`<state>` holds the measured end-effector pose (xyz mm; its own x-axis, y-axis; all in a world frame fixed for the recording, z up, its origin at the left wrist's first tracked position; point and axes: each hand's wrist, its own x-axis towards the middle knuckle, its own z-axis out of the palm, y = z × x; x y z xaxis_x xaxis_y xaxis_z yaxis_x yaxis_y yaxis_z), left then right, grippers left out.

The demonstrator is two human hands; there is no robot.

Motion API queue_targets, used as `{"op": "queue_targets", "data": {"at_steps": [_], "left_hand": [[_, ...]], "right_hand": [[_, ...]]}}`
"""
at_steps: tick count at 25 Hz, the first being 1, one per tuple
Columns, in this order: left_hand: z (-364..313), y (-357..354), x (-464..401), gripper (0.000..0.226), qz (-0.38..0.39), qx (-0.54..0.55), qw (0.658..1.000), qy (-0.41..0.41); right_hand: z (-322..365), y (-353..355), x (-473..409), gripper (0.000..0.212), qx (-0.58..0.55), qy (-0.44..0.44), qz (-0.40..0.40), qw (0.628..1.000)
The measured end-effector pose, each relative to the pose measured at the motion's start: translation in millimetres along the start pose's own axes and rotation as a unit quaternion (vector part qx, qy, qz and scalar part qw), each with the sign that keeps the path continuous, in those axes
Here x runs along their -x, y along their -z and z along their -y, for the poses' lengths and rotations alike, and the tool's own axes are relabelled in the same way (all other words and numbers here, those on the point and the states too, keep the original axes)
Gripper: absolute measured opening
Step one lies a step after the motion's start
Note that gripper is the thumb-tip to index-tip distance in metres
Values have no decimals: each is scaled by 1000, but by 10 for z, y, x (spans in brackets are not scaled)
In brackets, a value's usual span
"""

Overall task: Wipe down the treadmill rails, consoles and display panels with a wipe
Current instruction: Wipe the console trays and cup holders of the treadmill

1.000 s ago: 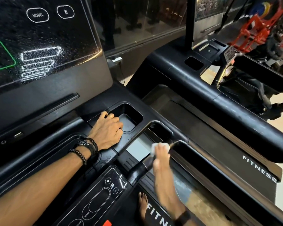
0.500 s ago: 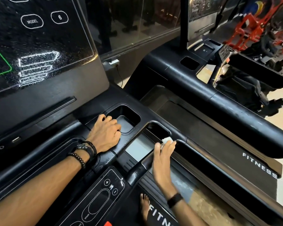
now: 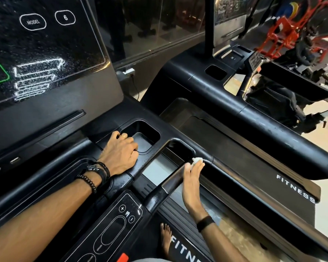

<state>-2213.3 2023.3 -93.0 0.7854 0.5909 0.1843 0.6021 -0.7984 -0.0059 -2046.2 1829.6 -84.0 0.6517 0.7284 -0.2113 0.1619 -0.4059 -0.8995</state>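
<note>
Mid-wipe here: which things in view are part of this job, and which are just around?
Job: wipe under right hand; handlebar; left hand braced on console tray; display panel; keypad.
Around: neighbouring treadmill; red frame.

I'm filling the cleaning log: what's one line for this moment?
right hand presses wipe on handlebar | left hand rests on console
</note>
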Motion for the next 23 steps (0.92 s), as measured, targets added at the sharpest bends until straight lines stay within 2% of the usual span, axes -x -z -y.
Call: {"op": "queue_targets", "data": {"at_steps": [2, 4, 6, 8, 11, 13, 14, 16, 18, 20, 21, 23], "left_hand": [[-3, 10, 5, 49, 1, 1, 1000, 4], [-12, 9, 1, 49, -1, 3, 1000, 3], [-19, 4, 2, 48, -6, 2, 1000, 2], [-19, 10, 7, 45, -14, 1, 1000, -1], [-15, 16, 4, 46, -10, 2, 1000, -7], [-19, 20, -3, 47, -11, 9, 1000, -7], [-20, 29, 0, 48, -10, 13, 1000, -5], [-10, 25, 5, 50, -6, 17, 1000, -2], [-5, 10, 5, 51, -5, 20, 1000, -3], [-15, 15, 14, 53, -5, 21, 1000, 0], [-9, 19, 25, 53, -5, 21, 1000, 1], [0, 29, 34, 54, 2, 27, 1000, 1]], "right_hand": [[-36, -83, 340, 107, 7, 30, 52, 998], [-104, -195, 874, 94, 19, 94, 140, 986], [-236, -204, 1191, 90, 101, 158, 182, 965], [-322, -55, 997, 89, 163, 175, 164, 957], [-324, 205, 297, 82, 193, 166, 93, 963], [-222, 306, -49, 91, 221, 149, 51, 962], [-127, 277, -81, 95, 234, 160, 57, 957], [139, 85, 168, 91, 260, 223, 152, 927], [179, -124, 581, 85, 302, 294, 250, 872], [65, -71, 694, 83, 330, 347, 273, 835], [55, 37, 548, 79, 322, 342, 269, 841], [33, 282, 107, 80, 308, 273, 216, 885]]}}
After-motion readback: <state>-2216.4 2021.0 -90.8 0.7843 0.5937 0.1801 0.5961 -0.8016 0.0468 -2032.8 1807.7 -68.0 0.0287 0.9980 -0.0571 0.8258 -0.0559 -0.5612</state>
